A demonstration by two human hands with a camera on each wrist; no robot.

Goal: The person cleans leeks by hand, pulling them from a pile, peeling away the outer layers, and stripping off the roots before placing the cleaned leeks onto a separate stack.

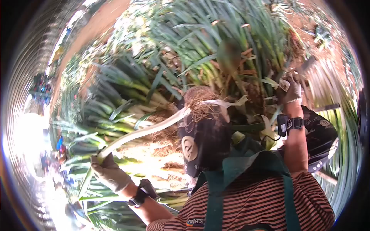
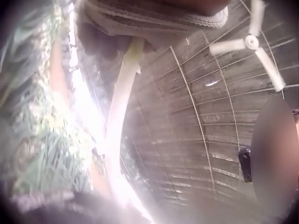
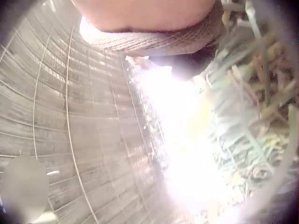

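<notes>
A long leek (image 1: 144, 129) stretches across in front of the person, its root tuft (image 1: 200, 106) over the left knee. At its green end, my gloved left hand (image 1: 111, 173) grips it. In the left wrist view the pale leek stem (image 2: 122, 93) runs down from under the glove. My gloved right hand (image 1: 293, 90) is out to the far right, beside the big leek heap, with a pale crumpled piece (image 1: 284, 84) at its fingers. In the right wrist view the right glove (image 3: 149, 43) fills the top and hides most of the fingers.
Leeks with green tops (image 1: 231, 23) are heaped ahead, and more leeks (image 1: 127, 81) lie to the left. Stacked leeks (image 1: 327, 81) stand at the right, near a dark bar (image 1: 328, 107). Dark-trousered knees (image 1: 206, 138) sit between. A ceiling fan (image 2: 252, 43) hangs overhead.
</notes>
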